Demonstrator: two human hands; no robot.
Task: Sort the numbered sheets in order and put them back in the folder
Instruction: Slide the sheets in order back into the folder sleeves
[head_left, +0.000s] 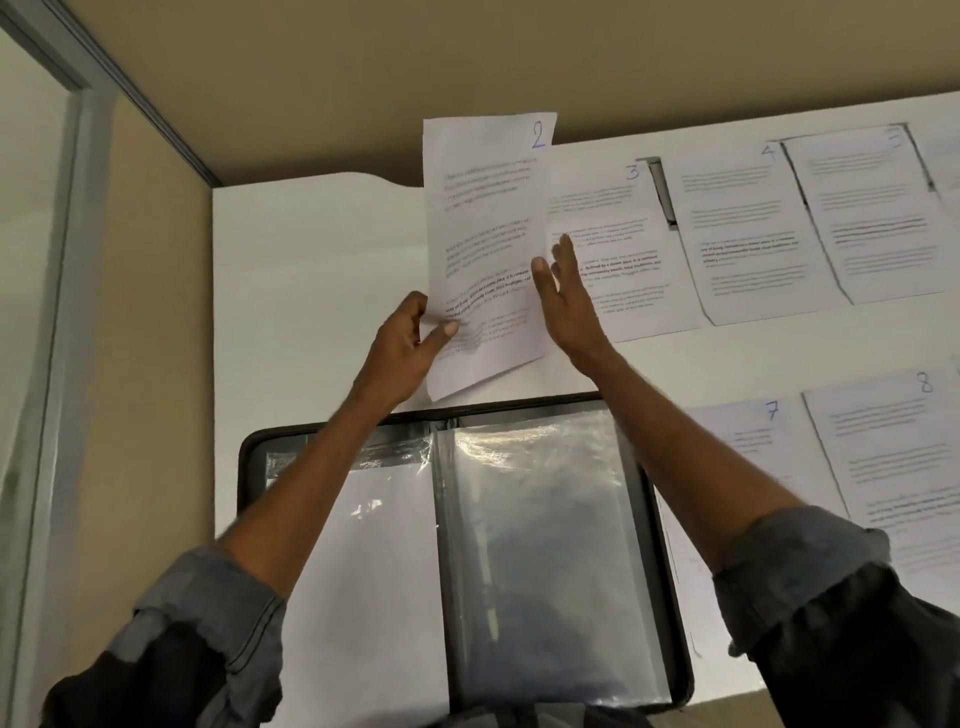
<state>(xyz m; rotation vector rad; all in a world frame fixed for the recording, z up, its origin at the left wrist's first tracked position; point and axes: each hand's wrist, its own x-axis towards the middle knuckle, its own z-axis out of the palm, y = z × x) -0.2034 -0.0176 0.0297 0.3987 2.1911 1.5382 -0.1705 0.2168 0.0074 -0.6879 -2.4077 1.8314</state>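
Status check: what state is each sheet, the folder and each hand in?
sheet 2: lifted, held up.
left hand: pinching sheet 2's lower left edge.
right hand: open, fingers straight at sheet 2's right edge.
folder: open, white sheet in its left half.
sheet 3: flat, face up.
sheet 4: flat, face up.
sheet 7: flat, face up.
sheet 8: flat, face up.

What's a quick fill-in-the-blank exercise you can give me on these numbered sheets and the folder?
1. The left hand pinches a lifted sheet whose corner bears the number ____.
2. On the white table, sheet 4 lies directly right of sheet ____.
3. The black-rimmed folder lies ____, its clear plastic sleeves showing.
4. In the nearer row, sheet 7 lies directly left of sheet ____.
Missing words: 2; 3; open; 8.
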